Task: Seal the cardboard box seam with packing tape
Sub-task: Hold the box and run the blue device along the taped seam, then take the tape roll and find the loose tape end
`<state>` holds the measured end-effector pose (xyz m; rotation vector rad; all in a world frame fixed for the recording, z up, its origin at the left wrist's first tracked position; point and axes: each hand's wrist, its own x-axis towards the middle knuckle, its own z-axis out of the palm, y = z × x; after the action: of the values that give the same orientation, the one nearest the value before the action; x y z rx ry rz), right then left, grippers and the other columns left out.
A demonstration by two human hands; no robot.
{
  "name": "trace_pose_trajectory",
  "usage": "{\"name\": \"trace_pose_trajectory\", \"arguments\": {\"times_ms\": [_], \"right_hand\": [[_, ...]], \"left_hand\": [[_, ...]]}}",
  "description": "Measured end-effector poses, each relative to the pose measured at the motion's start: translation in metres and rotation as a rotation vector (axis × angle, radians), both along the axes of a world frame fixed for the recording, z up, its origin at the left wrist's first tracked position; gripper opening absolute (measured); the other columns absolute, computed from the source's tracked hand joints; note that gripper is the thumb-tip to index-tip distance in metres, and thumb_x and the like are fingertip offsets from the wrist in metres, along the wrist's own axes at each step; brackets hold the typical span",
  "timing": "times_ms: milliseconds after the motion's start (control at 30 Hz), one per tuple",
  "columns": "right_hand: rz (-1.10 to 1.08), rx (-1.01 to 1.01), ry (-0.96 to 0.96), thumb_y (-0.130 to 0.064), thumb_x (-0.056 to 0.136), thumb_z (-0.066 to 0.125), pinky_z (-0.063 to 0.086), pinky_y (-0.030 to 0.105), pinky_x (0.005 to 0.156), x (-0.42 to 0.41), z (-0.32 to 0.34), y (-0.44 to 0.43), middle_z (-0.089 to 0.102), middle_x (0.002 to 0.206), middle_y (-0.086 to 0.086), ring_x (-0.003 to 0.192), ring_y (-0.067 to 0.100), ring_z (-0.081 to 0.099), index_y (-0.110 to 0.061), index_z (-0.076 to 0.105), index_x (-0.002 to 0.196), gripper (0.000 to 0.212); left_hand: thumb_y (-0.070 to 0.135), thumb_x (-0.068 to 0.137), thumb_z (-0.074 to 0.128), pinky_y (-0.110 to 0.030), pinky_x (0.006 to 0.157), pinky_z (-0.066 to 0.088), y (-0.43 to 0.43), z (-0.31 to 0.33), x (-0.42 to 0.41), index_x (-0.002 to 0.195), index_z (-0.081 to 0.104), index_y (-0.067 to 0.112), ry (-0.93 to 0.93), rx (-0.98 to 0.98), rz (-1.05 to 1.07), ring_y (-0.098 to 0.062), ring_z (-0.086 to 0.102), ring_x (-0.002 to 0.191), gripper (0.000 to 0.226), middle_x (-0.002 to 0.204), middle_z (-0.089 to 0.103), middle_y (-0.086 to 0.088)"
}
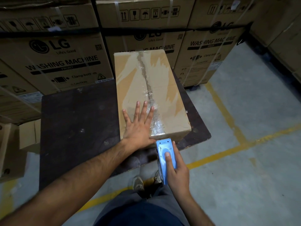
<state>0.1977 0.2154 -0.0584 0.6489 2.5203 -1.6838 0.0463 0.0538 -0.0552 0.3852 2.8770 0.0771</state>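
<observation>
— One cardboard box (151, 95), right side of dark platform (78, 128); clear tape (156, 128) along seam.
— Hands?
— Left hand (138, 126) flat, open on lid; right hand (176, 170) gripping blue tape dispenser (164, 157) at near edge.

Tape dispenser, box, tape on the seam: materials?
Tape dispenser: looks like moulded plastic, smooth light-blue shell with a serrated front edge whose material is unclear. Box: brown corrugated cardboard, matte, outer paper torn in pale patches. Tape: clear glossy film, wrinkled, catching highlights.
</observation>
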Motion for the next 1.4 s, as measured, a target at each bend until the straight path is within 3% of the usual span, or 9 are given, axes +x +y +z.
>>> {"name": "trace_pose_trajectory", "arguments": {"times_ms": [167, 333, 500, 633, 767, 867, 1000, 1133, 1400], "right_hand": [[0.021, 0.032, 0.027, -0.052, 0.1, 0.057, 0.054, 0.039, 0.101, -0.003, 0.007, -0.001, 0.049, 0.102, -0.068, 0.098, -0.033, 0.053, -0.045, 0.052, 0.151, 0.052], [0.083, 0.136, 0.103, -0.053, 0.103, 0.058, 0.048, 0.049, 0.112, -0.023, 0.048, 0.005, 0.046, 0.11, -0.069, 0.105, -0.03, 0.052, -0.084, 0.037, 0.133, 0.047], [0.209, 0.252, 0.319, -0.064, 0.099, 0.045, 0.028, 0.067, 0.122, -0.073, 0.092, 0.006, 0.063, 0.129, -0.039, 0.114, -0.02, 0.052, -0.052, 0.042, 0.154, 0.056], [0.35, 0.307, 0.418, -0.057, 0.102, 0.05, 0.02, 0.062, 0.127, -0.114, 0.107, 0.0, 0.058, 0.126, -0.045, 0.12, -0.02, 0.052, -0.05, 0.043, 0.155, 0.054], [0.466, 0.449, 0.5, -0.058, 0.105, 0.045, 0.022, 0.066, 0.125, -0.142, 0.11, -0.003, 0.076, 0.101, -0.012, 0.105, 0.008, 0.07, -0.045, 0.039, 0.158, 0.055], [0.459, 0.591, 0.556, -0.059, 0.107, 0.036, 0.029, 0.065, 0.121, -0.162, 0.111, -0.004, 0.073, 0.091, -0.006, 0.094, 0.016, 0.071, -0.037, 0.041, 0.16, 0.057], [0.455, 0.513, 0.572, -0.057, 0.107, 0.032, 0.043, 0.063, 0.11, -0.189, 0.108, -0.006, 0.074, 0.099, 0.0, 0.098, 0.021, 0.067, -0.024, 0.042, 0.16, 0.063], [0.579, 0.392, 0.507, -0.083, 0.09, 0.042, 0.046, 0.054, 0.108, -0.209, 0.103, -0.015, 0.067, 0.139, 0.001, 0.122, 0.019, 0.061, -0.024, 0.027, 0.166, 0.097], [0.753, 0.358, 0.448, -0.084, 0.088, 0.048, 0.039, 0.054, 0.116, -0.269, 0.095, -0.024, 0.071, 0.134, -0.005, 0.122, 0.019, 0.064, -0.027, 0.038, 0.16, 0.092]], "left_hand": [[0.083, 0.067, 0.074, -0.082, 0.119, -0.007, -0.012, 0.002, 0.002, 0.161, -0.029, 0.023, -0.032, 0.041, -0.023, -0.033, -0.042, 0.154, 0.152, 0.168, -0.043, -0.01], [0.068, 0.068, 0.085, -0.069, 0.125, -0.016, -0.027, 0.016, -0.003, 0.165, -0.006, 0.046, -0.157, 0.327, -0.061, -0.025, -0.044, 0.154, 0.134, 0.172, -0.037, -0.002], [0.058, 0.063, 0.089, -0.047, 0.131, -0.006, -0.023, 0.037, -0.02, 0.158, 0.036, 0.049, -0.251, 0.716, -0.149, -0.016, -0.035, 0.157, 0.109, 0.176, -0.021, 0.01], [0.04, 0.071, 0.092, -0.046, 0.134, 0.017, -0.011, 0.057, -0.036, 0.163, 0.026, 0.037, -0.288, 0.965, 0.002, -0.026, 0.006, 0.166, 0.113, 0.178, 0.014, -0.006], [0.02, 0.084, 0.089, -0.036, 0.134, -0.006, -0.016, 0.066, -0.054, 0.149, 0.014, 0.056, -0.151, 0.963, -0.055, 0.02, -0.013, 0.152, 0.106, 0.165, -0.003, 0.026], [0.029, 0.076, 0.09, -0.027, 0.131, 0.016, -0.026, 0.063, -0.063, 0.153, 0.028, 0.058, -0.123, 1.101, 0.152, 0.001, -0.016, 0.16, 0.103, 0.177, 0.0, 0.019], [-0.01, 0.077, 0.073, 0.001, 0.106, 0.03, -0.024, 0.08, -0.062, 0.111, 0.066, 0.047, -0.047, 1.171, 0.272, -0.007, -0.009, 0.163, 0.067, 0.177, 0.013, 0.013], [0.025, 0.08, 0.07, -0.045, 0.131, 0.028, -0.017, 0.075, -0.065, 0.124, 0.059, 0.054, 0.052, 1.145, 0.383, -0.012, -0.008, 0.164, 0.054, 0.177, 0.019, 0.009], [0.021, 0.085, 0.065, -0.057, 0.131, 0.0, -0.003, 0.088, -0.071, 0.098, 0.061, 0.018, 0.077, 0.862, 0.765, -0.018, -0.016, 0.164, 0.014, 0.18, 0.005, -0.001]]}}
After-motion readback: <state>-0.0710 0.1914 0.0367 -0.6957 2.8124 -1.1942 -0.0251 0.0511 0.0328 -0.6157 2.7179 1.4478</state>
